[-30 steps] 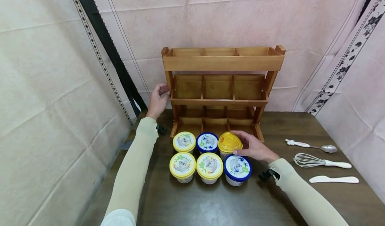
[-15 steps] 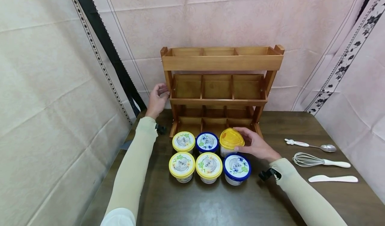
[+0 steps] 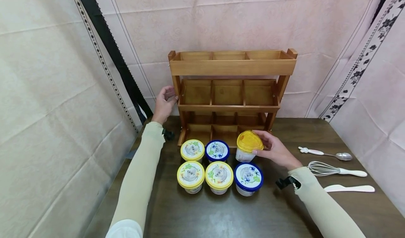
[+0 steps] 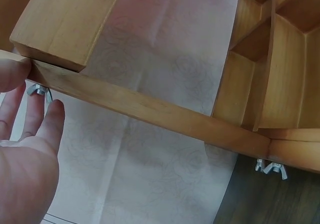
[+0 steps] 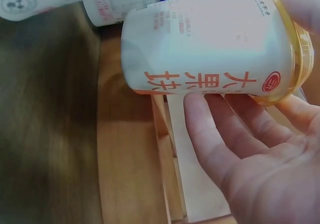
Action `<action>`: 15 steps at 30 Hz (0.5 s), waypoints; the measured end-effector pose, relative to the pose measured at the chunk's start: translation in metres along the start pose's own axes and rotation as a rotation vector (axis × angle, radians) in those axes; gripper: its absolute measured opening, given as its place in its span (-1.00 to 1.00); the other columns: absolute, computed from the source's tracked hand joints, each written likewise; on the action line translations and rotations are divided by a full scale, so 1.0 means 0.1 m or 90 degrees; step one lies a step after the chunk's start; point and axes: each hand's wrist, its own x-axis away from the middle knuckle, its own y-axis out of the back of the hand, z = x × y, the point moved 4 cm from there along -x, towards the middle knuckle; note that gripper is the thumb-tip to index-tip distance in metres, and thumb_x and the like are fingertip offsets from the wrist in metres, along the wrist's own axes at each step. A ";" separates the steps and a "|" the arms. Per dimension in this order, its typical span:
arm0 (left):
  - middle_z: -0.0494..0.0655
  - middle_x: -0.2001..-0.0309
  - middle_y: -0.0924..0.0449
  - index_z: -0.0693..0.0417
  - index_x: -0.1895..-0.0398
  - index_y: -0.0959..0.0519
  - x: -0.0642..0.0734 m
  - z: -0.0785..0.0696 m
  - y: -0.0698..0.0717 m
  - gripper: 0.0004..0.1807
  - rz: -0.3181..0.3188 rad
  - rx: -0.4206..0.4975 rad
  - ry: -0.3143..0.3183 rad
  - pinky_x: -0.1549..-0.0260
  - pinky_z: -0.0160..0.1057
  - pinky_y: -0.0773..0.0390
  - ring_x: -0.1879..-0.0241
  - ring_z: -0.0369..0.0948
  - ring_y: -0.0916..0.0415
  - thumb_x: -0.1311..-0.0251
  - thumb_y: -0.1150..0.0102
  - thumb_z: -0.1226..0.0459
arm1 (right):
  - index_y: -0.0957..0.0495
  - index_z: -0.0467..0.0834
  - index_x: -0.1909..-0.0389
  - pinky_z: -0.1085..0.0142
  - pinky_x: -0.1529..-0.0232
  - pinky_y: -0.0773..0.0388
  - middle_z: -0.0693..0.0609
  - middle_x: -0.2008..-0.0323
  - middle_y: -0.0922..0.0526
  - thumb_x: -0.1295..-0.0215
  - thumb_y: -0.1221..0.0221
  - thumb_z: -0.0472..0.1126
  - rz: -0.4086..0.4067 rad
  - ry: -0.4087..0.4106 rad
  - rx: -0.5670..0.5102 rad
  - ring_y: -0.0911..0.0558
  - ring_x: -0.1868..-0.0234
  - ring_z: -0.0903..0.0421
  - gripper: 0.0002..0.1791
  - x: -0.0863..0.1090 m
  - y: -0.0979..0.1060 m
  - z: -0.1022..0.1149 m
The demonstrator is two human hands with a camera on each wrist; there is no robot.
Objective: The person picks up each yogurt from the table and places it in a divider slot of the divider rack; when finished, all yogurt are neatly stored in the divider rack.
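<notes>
Ok, yellow-lid tub (image 5: 200,43) held btwn thumb (image 5: 304,11) & fingers (image 5: 206,134), R hand (image 3: 276,150).

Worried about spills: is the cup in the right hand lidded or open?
Lidded: in the head view, a yellow lid covers the cup.

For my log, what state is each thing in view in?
Held cup: lid on, gripped by right hand
Other three yellow-lidded cups: upright, lids on
Two blue-lidded cups: upright, lids on
Rack: standing upright
Left hand: at rack's side; grip unclear
Spoon: lying on table
Whisk: lying on table
Knife: lying on table
</notes>
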 end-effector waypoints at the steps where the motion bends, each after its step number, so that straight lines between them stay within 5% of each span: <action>1: 0.03 -0.28 -0.55 0.02 -0.33 -0.49 0.00 0.01 0.00 -0.55 0.001 0.001 -0.004 -0.32 -0.11 -0.59 -0.31 -0.08 -0.54 -0.43 -0.23 0.46 | -0.26 -0.03 -0.58 0.41 -0.15 -0.63 -0.14 -0.41 -0.48 -0.33 -0.45 -0.11 -0.004 0.000 -0.001 -0.60 -0.25 -0.02 -0.14 0.00 0.02 0.00; 15: 0.08 -0.29 -0.55 -0.02 -0.41 -0.51 0.02 0.04 -0.01 -0.46 -0.021 0.001 -0.043 -0.40 0.04 -0.50 -0.31 -0.02 -0.54 -0.41 -0.25 0.49 | -0.24 -0.05 -0.60 0.57 -0.14 -0.56 -0.16 -0.38 -0.49 -0.41 -0.39 -0.10 -0.088 0.016 0.028 -0.58 -0.23 0.24 -0.17 -0.02 0.35 -0.04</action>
